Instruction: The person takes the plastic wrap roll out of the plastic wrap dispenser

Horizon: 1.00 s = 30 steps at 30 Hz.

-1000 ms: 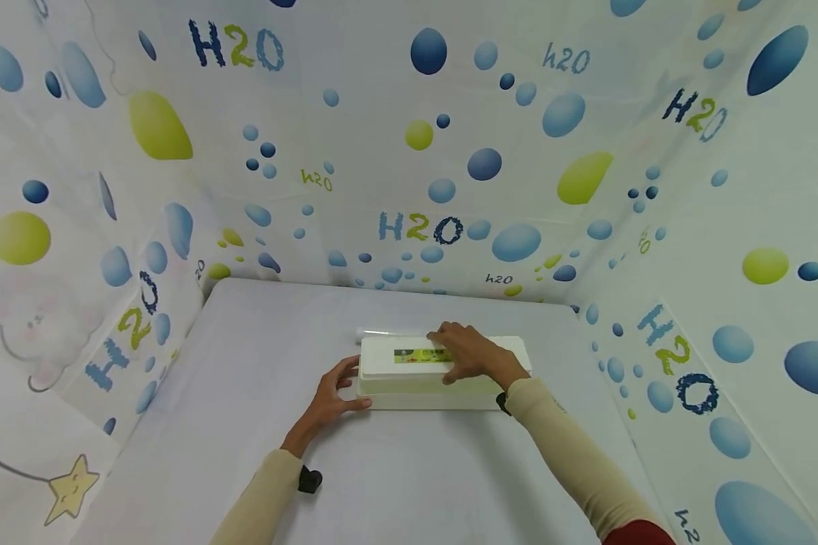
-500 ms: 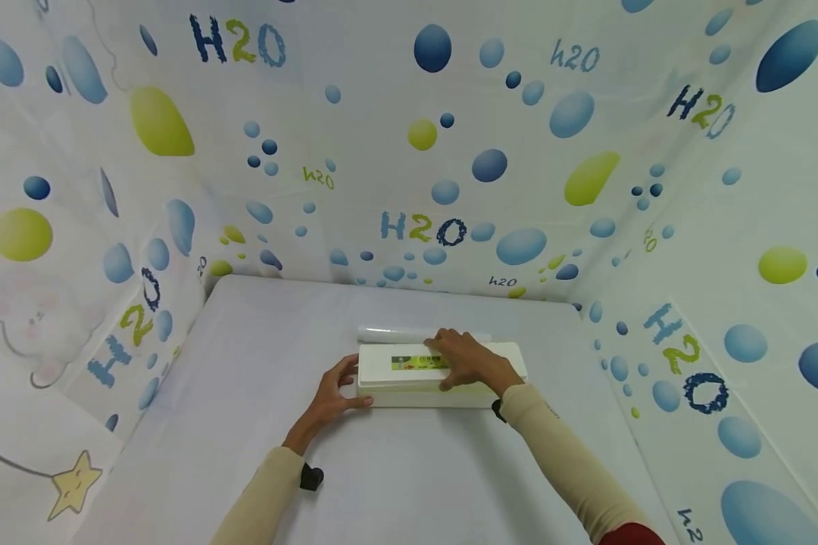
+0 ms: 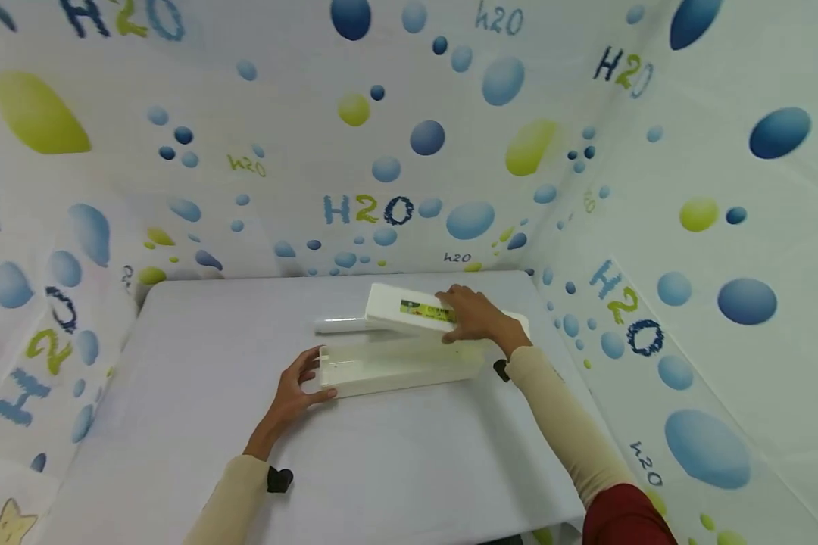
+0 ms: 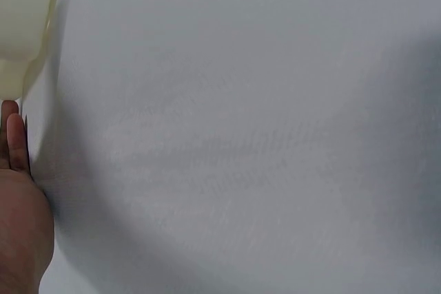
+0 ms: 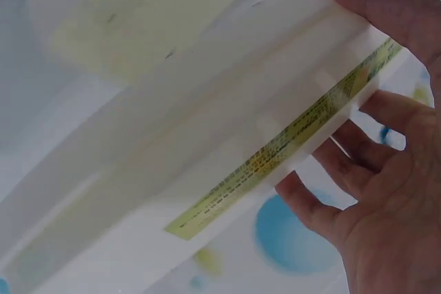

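Observation:
A long white plastic box stands split into lid and base. My right hand (image 3: 480, 314) grips the lid (image 3: 398, 306) across its width, raised and tilted, its left end up behind the base. Thumb on one long side and fingertips on the other show in the right wrist view, beside a yellow-green label (image 5: 275, 149). My left hand (image 3: 289, 393) holds the left end of the base (image 3: 395, 378), thumb at the front corner, fingers around the end. The base's open inside shows, its right part hidden by the right hand. Only the base's pale corner (image 4: 24, 18) appears in the left wrist view.
A shiny white roll (image 3: 341, 325) lies behind the base, partly covered by the lid. A white cloth (image 3: 382, 469) covers the table, with its front edge at lower right. Printed curtains (image 3: 279, 151) with blue and green drops stand at the back and sides.
The right hand has lifted the lid off the base and moved it back and up. The base's inside has come into view, held in place by the left hand. The head view has swung right.

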Motion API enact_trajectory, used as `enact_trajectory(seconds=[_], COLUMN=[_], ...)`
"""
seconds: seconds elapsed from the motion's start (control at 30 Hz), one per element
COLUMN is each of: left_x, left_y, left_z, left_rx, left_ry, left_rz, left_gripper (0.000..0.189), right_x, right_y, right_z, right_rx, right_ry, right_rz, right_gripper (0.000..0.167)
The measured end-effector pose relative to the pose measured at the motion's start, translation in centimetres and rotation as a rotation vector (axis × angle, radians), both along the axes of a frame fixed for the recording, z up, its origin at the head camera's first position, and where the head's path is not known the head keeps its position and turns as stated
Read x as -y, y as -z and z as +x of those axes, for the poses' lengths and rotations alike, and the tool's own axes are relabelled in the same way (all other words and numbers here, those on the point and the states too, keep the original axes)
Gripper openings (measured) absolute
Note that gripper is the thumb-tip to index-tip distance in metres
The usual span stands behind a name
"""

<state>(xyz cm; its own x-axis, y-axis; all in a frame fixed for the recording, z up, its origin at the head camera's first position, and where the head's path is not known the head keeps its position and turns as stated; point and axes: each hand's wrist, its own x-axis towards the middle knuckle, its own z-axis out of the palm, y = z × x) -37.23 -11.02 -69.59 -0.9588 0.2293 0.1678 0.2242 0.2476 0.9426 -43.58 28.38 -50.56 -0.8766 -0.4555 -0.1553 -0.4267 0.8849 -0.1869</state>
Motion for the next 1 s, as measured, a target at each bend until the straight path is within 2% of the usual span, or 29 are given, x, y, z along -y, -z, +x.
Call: enact_trajectory(seconds=[0.17, 0.3, 0.4, 0.63, 1.0], left_x=[3.3, 4.3, 4.0, 1.8, -0.6], left_y=[-0.7, -1.2, -1.2, -1.0, -0.8], left_z=[0.8, 1.0, 0.9, 0.5, 0.4], left_rx=[0.005, 0.009, 0.007, 0.005, 0.012], left_ry=[-0.085, -0.126, -0.112, -0.061, -0.007], left_rz=[-0.022, -0.024, -0.025, 0.001, -0.005], left_gripper=[0.095, 0.095, 0.095, 0.095, 0.095], right_x=[-3.1, -5.6, -7.6, -11.4, -14.6], right_y=[-1.0, -0.3, 1.2, 5.3, 8.5], right_z=[-2.3, -2.6, -2.0, 0.1, 4.0], right_rx=[-0.033, -0.017, 0.011, 0.086, 0.157], right_ry=[0.141, 0.244, 0.308, 0.449, 0.532], right_rz=[-0.009, -0.033, -0.027, -0.002, -0.035], right_gripper=[0.092, 0.080, 0.074, 0.067, 0.055])
